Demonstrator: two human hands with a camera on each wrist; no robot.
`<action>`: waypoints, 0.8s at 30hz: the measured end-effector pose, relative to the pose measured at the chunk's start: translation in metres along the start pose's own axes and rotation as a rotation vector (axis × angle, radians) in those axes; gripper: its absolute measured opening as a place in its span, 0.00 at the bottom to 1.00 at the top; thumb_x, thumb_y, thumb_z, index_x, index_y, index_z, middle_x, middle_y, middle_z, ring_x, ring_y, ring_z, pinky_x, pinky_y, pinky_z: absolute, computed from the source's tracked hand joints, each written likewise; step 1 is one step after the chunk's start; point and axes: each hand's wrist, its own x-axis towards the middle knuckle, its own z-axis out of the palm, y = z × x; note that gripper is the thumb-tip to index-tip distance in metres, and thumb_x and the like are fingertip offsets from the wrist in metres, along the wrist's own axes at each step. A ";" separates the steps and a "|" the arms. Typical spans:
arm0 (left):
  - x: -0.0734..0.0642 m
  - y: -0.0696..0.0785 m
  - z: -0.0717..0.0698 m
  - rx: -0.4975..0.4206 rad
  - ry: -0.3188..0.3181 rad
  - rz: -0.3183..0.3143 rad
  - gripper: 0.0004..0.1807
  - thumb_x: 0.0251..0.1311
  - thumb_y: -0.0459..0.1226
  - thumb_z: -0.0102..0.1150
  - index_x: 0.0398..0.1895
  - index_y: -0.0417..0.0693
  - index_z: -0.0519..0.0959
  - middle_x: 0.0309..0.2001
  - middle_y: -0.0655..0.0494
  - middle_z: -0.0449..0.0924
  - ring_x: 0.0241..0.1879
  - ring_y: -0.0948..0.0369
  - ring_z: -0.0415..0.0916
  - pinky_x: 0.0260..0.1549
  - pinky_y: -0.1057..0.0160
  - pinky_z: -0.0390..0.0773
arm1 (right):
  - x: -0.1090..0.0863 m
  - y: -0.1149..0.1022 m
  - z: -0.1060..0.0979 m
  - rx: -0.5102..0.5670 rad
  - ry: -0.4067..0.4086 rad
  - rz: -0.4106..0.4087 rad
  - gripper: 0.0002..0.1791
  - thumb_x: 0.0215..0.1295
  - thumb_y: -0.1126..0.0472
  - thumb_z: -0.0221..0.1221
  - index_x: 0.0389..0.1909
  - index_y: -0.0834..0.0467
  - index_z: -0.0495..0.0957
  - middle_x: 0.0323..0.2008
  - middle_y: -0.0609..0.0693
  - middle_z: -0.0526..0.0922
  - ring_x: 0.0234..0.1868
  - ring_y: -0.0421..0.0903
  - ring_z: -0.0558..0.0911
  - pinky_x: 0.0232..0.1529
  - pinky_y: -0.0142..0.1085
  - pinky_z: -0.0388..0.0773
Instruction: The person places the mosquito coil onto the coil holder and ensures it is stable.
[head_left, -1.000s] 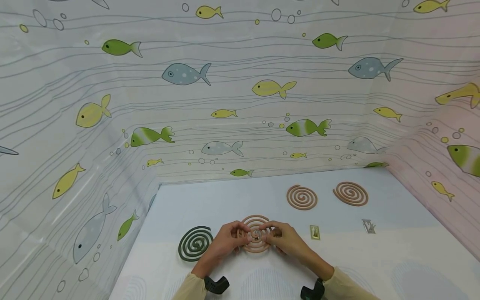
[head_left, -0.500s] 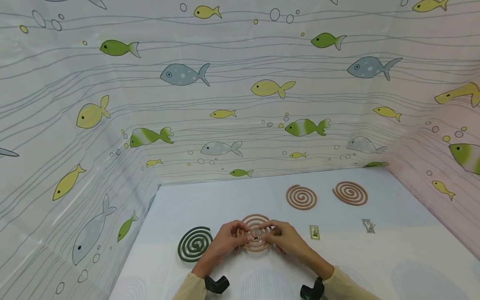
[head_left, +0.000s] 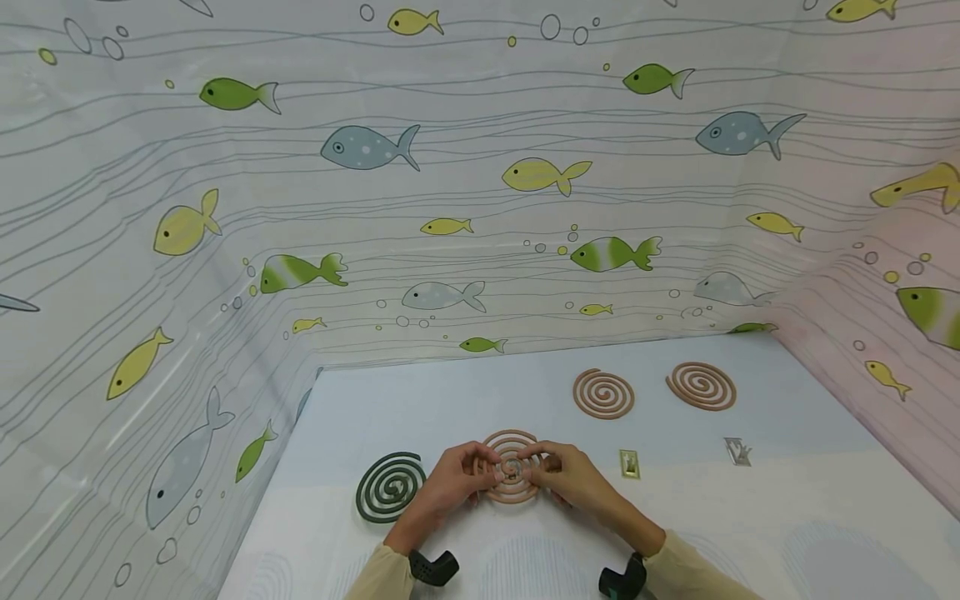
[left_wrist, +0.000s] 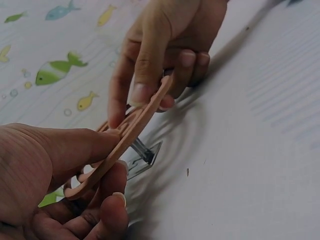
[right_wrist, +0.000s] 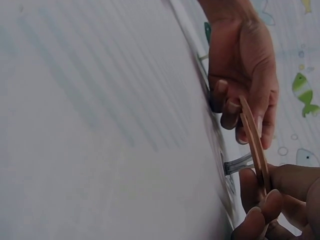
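A brown mosquito coil [head_left: 512, 501] is held between both hands, tilted and just above the white table. My left hand [head_left: 452, 481] pinches its left side, thumb on top and fingers beneath. On the right side, my right hand [head_left: 567, 475] pinches the coil the same way. Under its centre, the left wrist view shows a small metal coil stand [left_wrist: 148, 155] with an upright strip reaching up to the coil. The fingers hide where strip and coil meet. Left of the hands lies a dark green mosquito coil [head_left: 363, 498], close to my left forearm.
Two more brown coils, one nearer [head_left: 603, 394] and one farther right [head_left: 701, 386], lie flat at the back. A gold-coloured metal stand [head_left: 629, 464] and a silver one [head_left: 737, 452] lie to the right. Fish-patterned sheeting [head_left: 450, 267] walls the table's back and sides.
Both hands keep their hold on the brown coil, with hardly any movement. The other coils and stands stay in place.
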 end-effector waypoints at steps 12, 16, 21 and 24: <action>-0.001 -0.002 0.001 -0.013 0.002 0.007 0.15 0.61 0.31 0.71 0.49 0.34 0.80 0.30 0.52 0.79 0.19 0.63 0.68 0.17 0.68 0.70 | 0.002 0.001 0.002 -0.032 0.023 -0.005 0.16 0.67 0.51 0.69 0.54 0.47 0.83 0.22 0.48 0.78 0.15 0.40 0.68 0.16 0.31 0.65; -0.001 -0.002 0.001 -0.012 0.002 0.010 0.15 0.61 0.30 0.71 0.49 0.34 0.81 0.30 0.52 0.79 0.19 0.63 0.68 0.17 0.68 0.71 | 0.002 0.001 0.002 -0.028 0.023 -0.007 0.17 0.67 0.51 0.69 0.55 0.48 0.83 0.21 0.47 0.76 0.14 0.39 0.67 0.15 0.31 0.64; -0.001 -0.002 0.000 -0.014 0.001 -0.001 0.15 0.61 0.31 0.71 0.49 0.34 0.81 0.30 0.52 0.79 0.19 0.63 0.68 0.17 0.68 0.71 | 0.003 0.001 0.003 -0.004 0.018 -0.015 0.17 0.67 0.53 0.69 0.55 0.49 0.83 0.21 0.48 0.76 0.13 0.39 0.67 0.14 0.30 0.64; -0.001 -0.002 0.000 -0.015 0.003 -0.010 0.15 0.61 0.31 0.71 0.49 0.35 0.81 0.30 0.53 0.79 0.20 0.63 0.69 0.18 0.68 0.71 | 0.004 0.000 0.003 0.003 0.016 -0.015 0.17 0.67 0.54 0.69 0.55 0.49 0.83 0.21 0.48 0.76 0.13 0.39 0.66 0.14 0.30 0.64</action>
